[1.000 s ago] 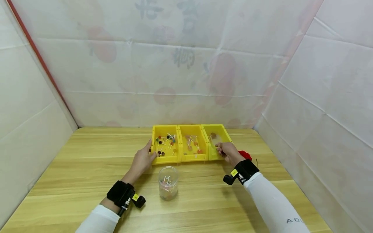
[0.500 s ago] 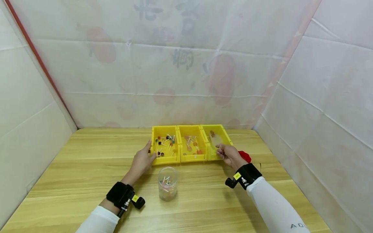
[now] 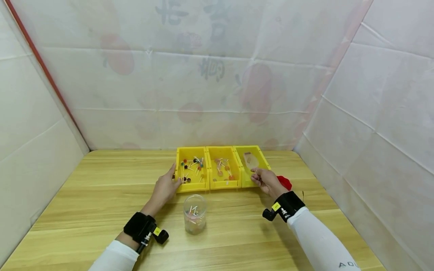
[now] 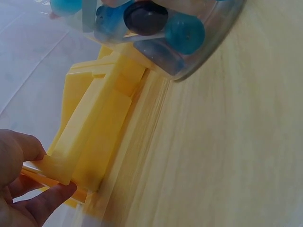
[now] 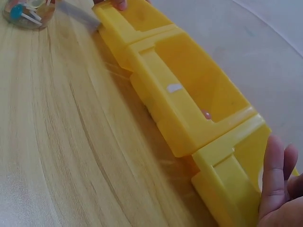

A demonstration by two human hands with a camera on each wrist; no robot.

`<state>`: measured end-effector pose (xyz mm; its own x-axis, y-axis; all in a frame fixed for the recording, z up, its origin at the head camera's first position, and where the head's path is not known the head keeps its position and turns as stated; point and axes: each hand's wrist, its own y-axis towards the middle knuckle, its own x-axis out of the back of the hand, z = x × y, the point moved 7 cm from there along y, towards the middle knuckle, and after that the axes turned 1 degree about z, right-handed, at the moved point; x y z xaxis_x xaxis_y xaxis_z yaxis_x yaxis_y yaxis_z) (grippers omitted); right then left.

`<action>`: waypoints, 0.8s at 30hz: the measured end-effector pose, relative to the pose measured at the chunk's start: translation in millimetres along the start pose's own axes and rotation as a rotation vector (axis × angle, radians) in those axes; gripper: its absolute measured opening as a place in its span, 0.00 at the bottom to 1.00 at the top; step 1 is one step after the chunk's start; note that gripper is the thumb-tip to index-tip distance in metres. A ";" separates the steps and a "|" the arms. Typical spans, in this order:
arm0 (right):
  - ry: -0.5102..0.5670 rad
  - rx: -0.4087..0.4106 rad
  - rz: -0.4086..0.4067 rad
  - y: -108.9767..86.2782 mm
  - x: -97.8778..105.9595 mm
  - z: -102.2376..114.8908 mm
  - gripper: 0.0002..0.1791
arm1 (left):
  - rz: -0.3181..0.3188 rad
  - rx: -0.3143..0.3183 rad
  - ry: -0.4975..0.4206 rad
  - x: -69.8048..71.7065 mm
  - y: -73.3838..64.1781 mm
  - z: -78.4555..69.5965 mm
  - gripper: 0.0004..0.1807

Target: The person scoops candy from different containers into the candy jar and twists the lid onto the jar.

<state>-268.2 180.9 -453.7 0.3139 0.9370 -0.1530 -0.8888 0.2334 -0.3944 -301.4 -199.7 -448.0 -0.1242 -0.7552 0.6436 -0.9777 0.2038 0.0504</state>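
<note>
Three joined yellow bins [image 3: 223, 184] stand in a row on the table. My left hand [image 3: 164, 188] grips the front left corner of the left bin, thumb and fingers on both sides of its wall [image 4: 64, 163]. Small lollipops [image 3: 191, 165] with dark and coloured heads lie in that bin, and orange-pink ones [image 3: 222, 171] in the middle bin. Over the right bin, my right hand [image 3: 266, 180] has curled fingers, with their tips at the lower end of a pale translucent oval piece [image 3: 251, 161]. In the right wrist view, the hand [image 5: 279, 189] largely hides this piece.
A clear jar [image 3: 194, 220] holding lollipops stands in front of the bins, between the forearms. Something red [image 3: 285, 182] lies beside the right hand, partly hidden. White printed sheets [image 3: 190, 82] wall the wooden table [image 3: 101, 195] at the back and sides.
The pale oval piece shows more clearly in the right bin now. My right hand and forearm have shifted slightly rightward; the left hand has kept its grip on the bin.
</note>
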 end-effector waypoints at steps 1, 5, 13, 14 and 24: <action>0.002 -0.001 -0.002 -0.1 0.1 0.1 0.18 | -0.003 -0.002 0.000 0.1 0.1 0.2 0.40; -0.017 0.008 0.013 -2.9 1.8 3.0 0.20 | -0.007 -0.004 0.006 -0.4 0.9 0.6 0.40; -0.185 0.013 0.035 -19.7 17.1 13.2 0.22 | -0.015 -0.016 0.019 -1.5 0.6 0.3 0.39; -0.214 0.017 0.046 -22.4 18.4 14.8 0.22 | -0.016 -0.015 0.019 -1.4 0.5 -0.1 0.39; -0.286 0.026 0.060 -32.3 16.8 21.1 0.22 | -0.002 -0.025 0.032 -1.6 0.2 -0.7 0.39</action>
<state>-241.3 194.6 -424.4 0.1574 0.9837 0.0875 -0.9121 0.1788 -0.3689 -301.3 -198.1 -448.5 -0.1160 -0.7354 0.6677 -0.9733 0.2181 0.0712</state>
